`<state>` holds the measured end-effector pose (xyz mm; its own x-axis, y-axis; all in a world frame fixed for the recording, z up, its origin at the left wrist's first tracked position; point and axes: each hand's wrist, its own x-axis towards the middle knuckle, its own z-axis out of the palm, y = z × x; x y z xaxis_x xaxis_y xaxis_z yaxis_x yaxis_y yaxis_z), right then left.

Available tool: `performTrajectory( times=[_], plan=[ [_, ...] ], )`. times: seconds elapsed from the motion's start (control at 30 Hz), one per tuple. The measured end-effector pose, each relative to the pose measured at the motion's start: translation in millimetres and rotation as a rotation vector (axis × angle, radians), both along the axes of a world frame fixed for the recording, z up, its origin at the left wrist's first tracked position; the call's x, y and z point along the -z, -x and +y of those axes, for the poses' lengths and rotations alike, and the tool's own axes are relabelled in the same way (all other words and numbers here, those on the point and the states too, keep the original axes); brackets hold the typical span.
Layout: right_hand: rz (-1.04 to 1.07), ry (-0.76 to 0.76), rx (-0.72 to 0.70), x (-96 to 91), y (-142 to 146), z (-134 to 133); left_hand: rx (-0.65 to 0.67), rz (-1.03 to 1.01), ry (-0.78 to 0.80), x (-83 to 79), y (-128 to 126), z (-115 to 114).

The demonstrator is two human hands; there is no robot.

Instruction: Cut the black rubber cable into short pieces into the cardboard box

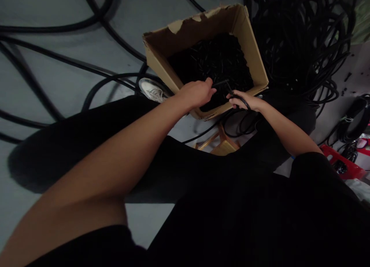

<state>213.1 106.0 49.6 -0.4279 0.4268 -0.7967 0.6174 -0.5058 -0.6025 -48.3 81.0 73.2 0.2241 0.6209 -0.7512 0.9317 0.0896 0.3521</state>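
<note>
Corrugated cardboard box [157,64]: matt, rough brown paper surface, torn along the far rim. Inside it, short black plastic pieces [208,58]: dull finish. Right of it, black rubber cable [300,39]: smooth, low sheen. Beneath it, wooden stool [224,146]: smooth, pale finish.

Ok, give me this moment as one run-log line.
left hand: near black fitting | right hand: holding black tube | cardboard box: holds black pieces

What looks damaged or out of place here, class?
The far rim of the cardboard box is torn, its paper facing ripped away in ragged patches. To the right, a few small black pieces lie loose on the grey floor, apart from the black heap inside the box.
</note>
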Motion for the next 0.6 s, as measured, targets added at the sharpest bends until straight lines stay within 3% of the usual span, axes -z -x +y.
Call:
performTrajectory(
  times=[0.23,0.6],
  plan=[
    [0.016,0.016,0.050,-3.4,20.0,1.7,-0.008,-0.083,-0.016,-8.9,-12.9,-7.8],
    [-0.016,-0.044,0.090,-0.6,35.5,1.7,-0.058,-0.142,-0.087,-4.0,-0.6,-7.7]
  ],
)
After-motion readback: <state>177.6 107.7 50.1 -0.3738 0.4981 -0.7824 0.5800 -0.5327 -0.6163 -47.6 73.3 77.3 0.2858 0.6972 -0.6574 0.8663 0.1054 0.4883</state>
